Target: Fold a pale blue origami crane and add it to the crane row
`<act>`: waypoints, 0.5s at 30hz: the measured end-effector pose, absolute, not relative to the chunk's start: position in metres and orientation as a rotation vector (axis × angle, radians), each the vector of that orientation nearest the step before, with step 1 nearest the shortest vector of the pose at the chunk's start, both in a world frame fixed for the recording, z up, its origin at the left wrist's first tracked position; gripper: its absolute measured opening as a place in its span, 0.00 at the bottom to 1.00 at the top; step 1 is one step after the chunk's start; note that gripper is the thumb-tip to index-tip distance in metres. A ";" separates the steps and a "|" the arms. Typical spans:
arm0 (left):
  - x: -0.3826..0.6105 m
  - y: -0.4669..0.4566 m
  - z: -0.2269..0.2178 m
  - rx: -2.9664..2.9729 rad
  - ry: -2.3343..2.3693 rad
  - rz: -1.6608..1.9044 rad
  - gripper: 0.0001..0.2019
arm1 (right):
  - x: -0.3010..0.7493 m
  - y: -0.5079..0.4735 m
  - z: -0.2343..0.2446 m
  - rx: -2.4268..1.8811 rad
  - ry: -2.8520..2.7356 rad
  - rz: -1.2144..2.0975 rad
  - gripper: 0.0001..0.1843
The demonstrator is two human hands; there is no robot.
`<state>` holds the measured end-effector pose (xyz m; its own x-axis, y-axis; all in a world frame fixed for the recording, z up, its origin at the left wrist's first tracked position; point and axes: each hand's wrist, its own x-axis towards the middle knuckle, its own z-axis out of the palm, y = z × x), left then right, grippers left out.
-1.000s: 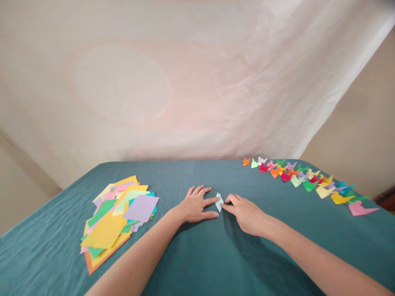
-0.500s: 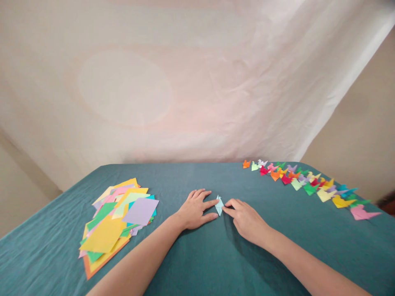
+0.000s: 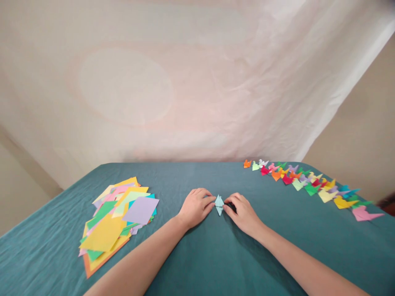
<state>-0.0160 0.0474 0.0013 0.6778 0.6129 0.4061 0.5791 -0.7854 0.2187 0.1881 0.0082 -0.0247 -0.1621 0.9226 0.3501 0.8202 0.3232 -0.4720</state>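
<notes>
A small light-blue folded paper (image 3: 219, 204), diamond-like with pointed ends at top and bottom, lies on the teal cloth between my two hands. My left hand (image 3: 196, 208) rests on the cloth with its fingers drawn together, thumb and index fingertips at the paper's left edge. On the other side my right hand (image 3: 241, 212) is curled, its thumb and index fingertips at the right edge. Both hands grip the paper by its sides. Creases show across its middle.
To the left lies a loose pile of coloured paper squares (image 3: 141, 211). Along the right edge stand rows of small folded paper birds (image 3: 311, 189) in many colours. The teal tablecloth (image 3: 197, 259) covers the table, and a pale sheet (image 3: 197, 90) hangs behind.
My left fingers, spread with the index on the paper, have drawn together at its left edge. My right fingers have opened slightly along its right edge. The paper's upper part looks wider.
</notes>
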 end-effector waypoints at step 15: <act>-0.007 0.045 -0.008 2.516 1.104 0.723 0.07 | 0.186 0.010 -0.024 -1.530 -1.972 0.358 0.06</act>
